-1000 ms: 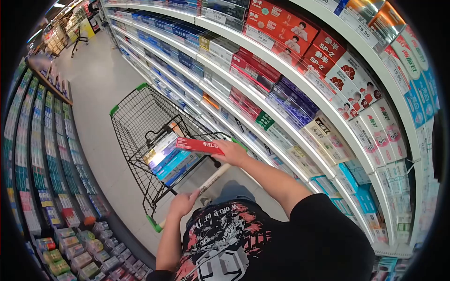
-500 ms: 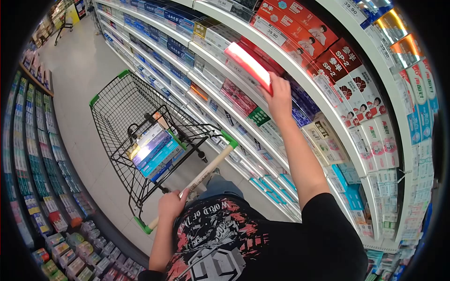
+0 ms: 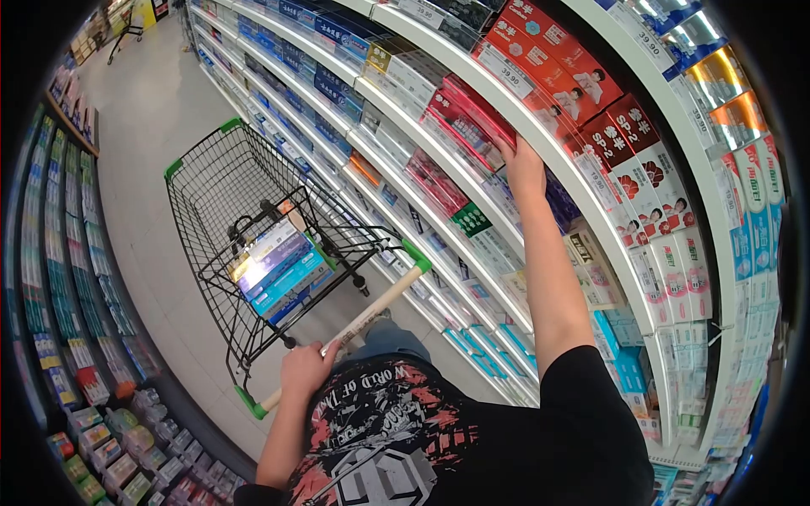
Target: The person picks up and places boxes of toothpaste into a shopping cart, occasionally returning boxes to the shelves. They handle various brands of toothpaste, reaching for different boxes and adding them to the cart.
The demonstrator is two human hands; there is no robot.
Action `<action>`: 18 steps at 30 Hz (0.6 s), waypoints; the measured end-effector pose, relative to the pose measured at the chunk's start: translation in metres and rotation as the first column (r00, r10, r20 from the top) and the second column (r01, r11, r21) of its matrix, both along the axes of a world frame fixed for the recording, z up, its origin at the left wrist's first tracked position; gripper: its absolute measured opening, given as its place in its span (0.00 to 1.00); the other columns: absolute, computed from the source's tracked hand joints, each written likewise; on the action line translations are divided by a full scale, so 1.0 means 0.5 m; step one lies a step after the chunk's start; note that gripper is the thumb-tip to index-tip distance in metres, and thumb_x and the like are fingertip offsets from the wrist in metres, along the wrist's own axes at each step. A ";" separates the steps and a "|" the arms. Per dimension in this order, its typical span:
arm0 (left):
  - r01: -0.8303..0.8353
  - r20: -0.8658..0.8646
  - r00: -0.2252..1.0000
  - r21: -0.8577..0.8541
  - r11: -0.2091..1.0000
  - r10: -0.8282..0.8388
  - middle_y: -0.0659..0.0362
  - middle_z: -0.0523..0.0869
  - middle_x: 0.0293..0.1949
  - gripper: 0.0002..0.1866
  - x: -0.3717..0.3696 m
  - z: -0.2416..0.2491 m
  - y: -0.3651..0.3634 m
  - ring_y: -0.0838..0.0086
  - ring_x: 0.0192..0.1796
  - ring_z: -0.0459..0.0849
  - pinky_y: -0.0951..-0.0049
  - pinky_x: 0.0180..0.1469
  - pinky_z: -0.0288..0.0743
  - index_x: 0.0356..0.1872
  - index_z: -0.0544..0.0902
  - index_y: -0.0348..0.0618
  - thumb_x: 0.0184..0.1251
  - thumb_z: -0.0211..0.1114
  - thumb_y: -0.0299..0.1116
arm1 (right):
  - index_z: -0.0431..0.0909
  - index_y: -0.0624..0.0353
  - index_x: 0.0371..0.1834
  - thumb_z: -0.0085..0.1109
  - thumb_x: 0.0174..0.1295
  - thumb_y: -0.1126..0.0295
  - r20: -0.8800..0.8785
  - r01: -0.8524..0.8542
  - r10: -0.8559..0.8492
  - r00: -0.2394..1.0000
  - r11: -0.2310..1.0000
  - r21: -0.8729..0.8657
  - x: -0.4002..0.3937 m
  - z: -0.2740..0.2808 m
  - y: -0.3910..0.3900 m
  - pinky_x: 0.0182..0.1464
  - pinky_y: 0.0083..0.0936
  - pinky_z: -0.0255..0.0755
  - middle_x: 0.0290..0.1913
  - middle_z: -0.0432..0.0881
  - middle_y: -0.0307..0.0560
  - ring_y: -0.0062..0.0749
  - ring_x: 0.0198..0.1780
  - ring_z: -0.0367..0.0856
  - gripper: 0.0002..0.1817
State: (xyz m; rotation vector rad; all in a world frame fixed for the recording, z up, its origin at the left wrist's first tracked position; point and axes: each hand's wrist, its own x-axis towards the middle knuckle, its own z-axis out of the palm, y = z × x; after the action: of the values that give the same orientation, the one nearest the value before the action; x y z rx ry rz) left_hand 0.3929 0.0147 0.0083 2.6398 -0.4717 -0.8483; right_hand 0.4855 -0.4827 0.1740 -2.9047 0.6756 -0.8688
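My right hand (image 3: 525, 169) reaches into the middle shelf, its fingers closed at the near end of a red box (image 3: 478, 112) that lies among other red and pink boxes. The shelf lip above partly covers the fingers. My left hand (image 3: 307, 367) is wrapped round the pale handle bar (image 3: 380, 304) of a shopping cart, near its lower end. Inside the cart (image 3: 202, 202), blue and white boxes (image 3: 283, 270) sit in the part nearest the handle.
Shelves of toothpaste boxes (image 3: 675, 278) curve along the right. Another rack (image 3: 63, 253) with packaged goods stands at the left, with small packs (image 3: 118, 460) at its lower end. A second cart (image 3: 126, 35) is far down the aisle floor (image 3: 139, 160).
My right hand has moved the red box from in front of the shelf back into the row of boxes. My left hand has stayed on the handle bar.
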 end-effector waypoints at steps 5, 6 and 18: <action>-0.014 0.010 1.000 -0.021 1.000 0.014 0.42 0.89 0.28 0.38 -0.002 -0.008 0.002 0.44 0.37 0.90 0.46 0.42 0.82 0.31 0.89 0.41 0.79 0.49 0.68 | 0.78 0.61 0.67 0.60 0.76 0.49 -0.070 0.094 -0.096 0.993 0.995 -0.036 0.004 0.016 0.009 0.61 0.50 0.77 0.61 0.83 0.67 0.65 0.60 0.82 0.29; -0.011 0.010 1.000 -0.021 1.000 0.011 0.42 0.89 0.28 0.38 -0.001 -0.006 0.001 0.44 0.36 0.90 0.47 0.41 0.82 0.30 0.89 0.41 0.79 0.50 0.68 | 0.78 0.60 0.67 0.58 0.77 0.47 -0.135 0.120 -0.115 0.984 0.992 0.027 0.005 0.022 0.008 0.62 0.50 0.77 0.62 0.83 0.66 0.64 0.60 0.82 0.29; -0.001 -0.009 1.000 -0.004 1.000 0.001 0.42 0.89 0.28 0.36 0.002 -0.006 -0.001 0.45 0.36 0.91 0.48 0.42 0.84 0.37 0.90 0.39 0.78 0.53 0.67 | 0.74 0.60 0.73 0.54 0.77 0.43 -0.163 0.091 -0.118 0.980 0.982 -0.165 0.043 0.026 -0.031 0.70 0.46 0.72 0.70 0.79 0.63 0.59 0.69 0.79 0.34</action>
State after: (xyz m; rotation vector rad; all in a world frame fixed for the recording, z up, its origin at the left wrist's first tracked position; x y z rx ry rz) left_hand 0.3938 0.0141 0.0054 2.6312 -0.4699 -0.8577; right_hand 0.5068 -0.4981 0.1872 -3.1390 0.8146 -0.7160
